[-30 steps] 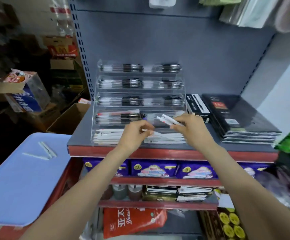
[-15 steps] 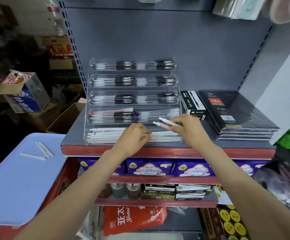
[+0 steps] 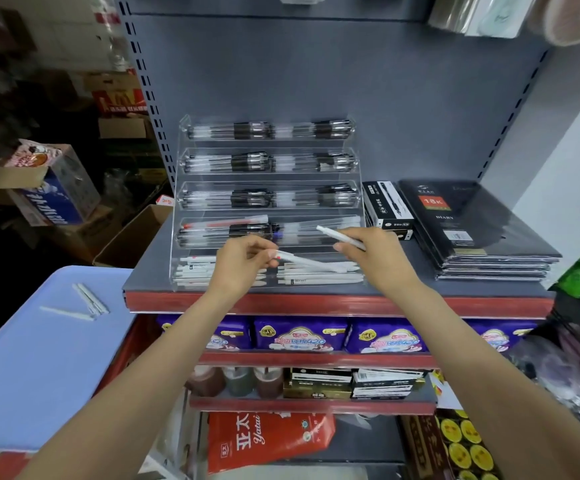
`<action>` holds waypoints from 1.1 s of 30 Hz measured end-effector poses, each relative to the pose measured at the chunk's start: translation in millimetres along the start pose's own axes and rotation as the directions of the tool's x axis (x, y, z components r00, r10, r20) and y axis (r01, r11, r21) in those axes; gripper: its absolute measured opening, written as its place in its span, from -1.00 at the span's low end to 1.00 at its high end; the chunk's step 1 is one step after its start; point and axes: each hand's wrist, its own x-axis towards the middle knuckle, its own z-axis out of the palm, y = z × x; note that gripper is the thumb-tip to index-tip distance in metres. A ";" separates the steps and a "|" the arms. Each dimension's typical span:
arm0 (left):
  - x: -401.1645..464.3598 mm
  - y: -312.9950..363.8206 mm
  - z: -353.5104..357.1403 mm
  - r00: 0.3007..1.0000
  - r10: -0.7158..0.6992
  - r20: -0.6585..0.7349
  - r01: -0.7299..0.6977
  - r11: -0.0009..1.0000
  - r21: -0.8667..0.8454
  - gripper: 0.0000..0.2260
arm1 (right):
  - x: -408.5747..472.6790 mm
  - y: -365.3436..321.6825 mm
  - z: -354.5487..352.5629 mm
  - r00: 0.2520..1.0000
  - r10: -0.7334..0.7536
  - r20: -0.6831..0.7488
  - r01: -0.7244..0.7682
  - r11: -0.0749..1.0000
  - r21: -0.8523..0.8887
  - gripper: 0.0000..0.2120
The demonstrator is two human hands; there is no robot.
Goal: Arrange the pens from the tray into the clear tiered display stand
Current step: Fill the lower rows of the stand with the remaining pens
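The clear tiered display stand (image 3: 177, 188) stands on the grey shelf, its upper tiers filled with black-grip pens and its bottom tier with white pens. My left hand (image 3: 240, 268) pinches one white pen (image 3: 311, 263) by its end, its tip lying over the bottom tier's right side. My right hand (image 3: 371, 258) grips another white pen (image 3: 337, 234) in front of the fourth tier. The light blue tray (image 3: 39, 368) sits at lower left with a few white pens (image 3: 87, 301) left on it.
Black pen boxes (image 3: 387, 209) and a stack of dark diaries (image 3: 472, 230) lie right of the stand. The shelf's red front edge (image 3: 316, 304) runs below my hands. Cardboard boxes (image 3: 132, 237) sit on the floor at left. Packaged goods fill the lower shelves.
My left hand has drawn back left and lifted, now holding a white pen over the bottom tier. My right hand holds one pen where it showed two before.
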 end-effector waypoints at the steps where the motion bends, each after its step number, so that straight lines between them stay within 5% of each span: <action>1: -0.2 -0.9 0.8 1.000 -0.004 -0.003 0.004 1.000 0.028 -0.93 | 0.1 -1.1 3.0 1.000 -0.001 0.018 0.002 1.000 -0.022 -0.75; 6: -0.1 -0.3 15.0 0.992 0.086 0.089 -0.111 0.938 0.329 -0.95 | -2.9 -2.1 10.1 0.991 0.008 0.136 0.003 0.997 -0.077 -0.60; 10: 0.6 1.3 21.9 0.955 0.171 0.243 -0.283 0.771 0.571 -0.87 | -3.1 0.1 9.2 0.986 -0.059 0.155 0.077 0.990 -0.117 -0.61; 14: -1.6 -0.7 17.1 0.950 0.184 0.251 -0.295 0.789 0.539 -0.83 | -0.4 0.0 9.0 0.993 -0.042 0.112 0.051 0.996 -0.076 -0.74; 20: -7.1 -0.3 6.8 0.965 0.255 0.060 -0.255 0.863 0.435 -0.79 | 6.0 -7.7 20.6 0.990 -0.097 0.103 0.107 0.990 -0.096 -0.88; 24: -6.6 -0.9 4.0 0.920 0.324 0.218 -0.391 0.747 0.538 -0.75 | 9.6 -15.4 33.9 0.989 -0.088 0.117 0.107 0.979 -0.173 -0.82; 27: -6.0 -4.9 5.2 0.893 0.238 0.382 -0.442 0.627 0.641 -0.68 | 6.6 -11.4 38.7 0.989 -0.057 0.135 0.097 0.947 -0.306 -0.77; 33: -8.7 -6.6 5.4 0.865 0.242 0.439 -0.501 0.437 0.747 -0.58 | -8.5 6.0 26.8 0.989 -0.014 0.146 0.057 0.954 -0.296 -0.71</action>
